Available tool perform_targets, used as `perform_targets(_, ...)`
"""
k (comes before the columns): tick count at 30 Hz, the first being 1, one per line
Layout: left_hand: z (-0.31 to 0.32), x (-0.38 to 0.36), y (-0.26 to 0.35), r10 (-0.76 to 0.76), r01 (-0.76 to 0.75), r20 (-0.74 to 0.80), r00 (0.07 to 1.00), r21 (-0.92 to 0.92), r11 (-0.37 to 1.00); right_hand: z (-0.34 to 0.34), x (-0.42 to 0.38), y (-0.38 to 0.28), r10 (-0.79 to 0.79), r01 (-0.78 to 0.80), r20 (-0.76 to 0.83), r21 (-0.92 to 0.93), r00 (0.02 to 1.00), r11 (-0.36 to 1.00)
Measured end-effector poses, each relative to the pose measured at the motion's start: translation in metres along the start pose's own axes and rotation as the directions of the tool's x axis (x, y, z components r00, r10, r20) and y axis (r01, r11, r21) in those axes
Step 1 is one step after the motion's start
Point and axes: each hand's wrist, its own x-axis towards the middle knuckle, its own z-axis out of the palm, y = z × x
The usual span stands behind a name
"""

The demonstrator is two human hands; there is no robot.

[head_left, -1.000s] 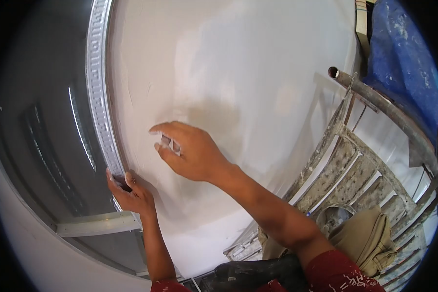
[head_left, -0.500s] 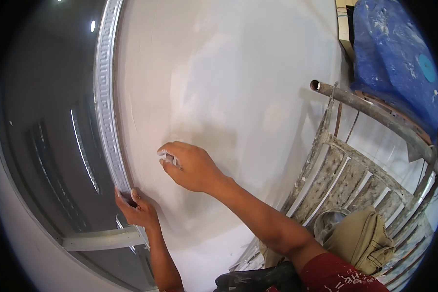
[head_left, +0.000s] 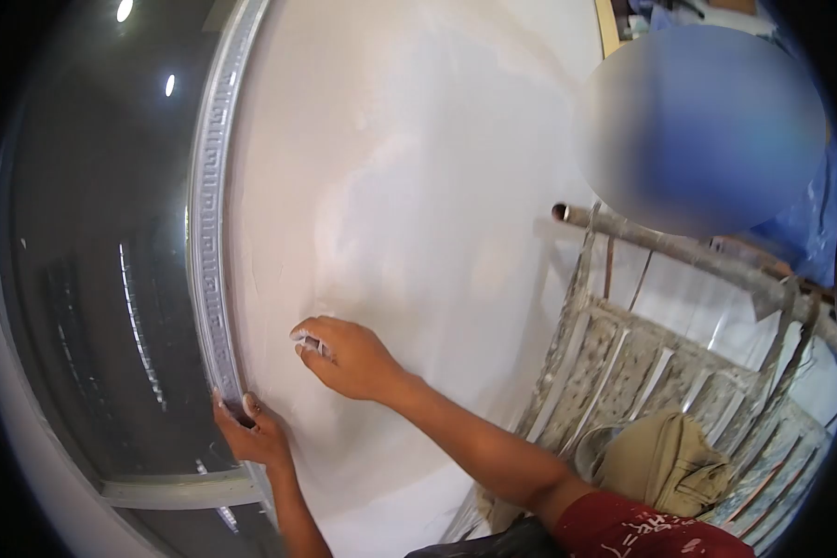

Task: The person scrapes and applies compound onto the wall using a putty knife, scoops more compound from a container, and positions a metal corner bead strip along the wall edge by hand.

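My left hand (head_left: pixel 254 432) is at the lower part of a silvery door-frame trim (head_left: pixel 212 214) with a raised key pattern. Its thumb and fingers lie on either side of the trim, and a dark gap shows between them. To the right, my right hand (head_left: pixel 349 358) is curled, close in front of the pale wall (head_left: pixel 400 251). White powder coats its fingertips. A small greyish-white piece shows between thumb and fingers, too little to name. Patches of differing tone and smears mark the wall.
Left of the trim is a dark glass panel (head_left: pixel 112 242) with a light crossbar (head_left: pixel 181 490). On the right stands a paint-splattered slatted metal scaffold (head_left: pixel 665 349) with a pipe (head_left: pixel 651 230) along its top. A tan cloth bundle (head_left: pixel 665 460) rests on it. A blurred round patch covers blue material behind.
The view has shifted, so both hands appear lower and slightly left in the picture. My left hand keeps its place on the trim, and my right hand stays curled near the wall.
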Motion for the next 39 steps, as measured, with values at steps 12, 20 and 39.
perform_targets(12,-0.004,0.005,-0.015,0.133,-0.134,-0.095,0.987,-0.004,0.991,-0.001,-0.018,-0.050,0.198,-0.170,0.161,-0.173,0.967,0.970)
perform_targets(20,-0.002,-0.001,-0.025,-0.008,-0.009,-0.130,0.992,-0.126,0.992,0.072,-0.084,-0.093,0.178,-0.015,0.403,-0.376,0.898,0.926)
perform_targets(39,-0.004,-0.006,-0.032,-0.059,0.031,-0.117,0.991,-0.230,0.973,0.005,-0.212,-0.059,0.432,0.345,0.578,-0.791,0.692,0.506)
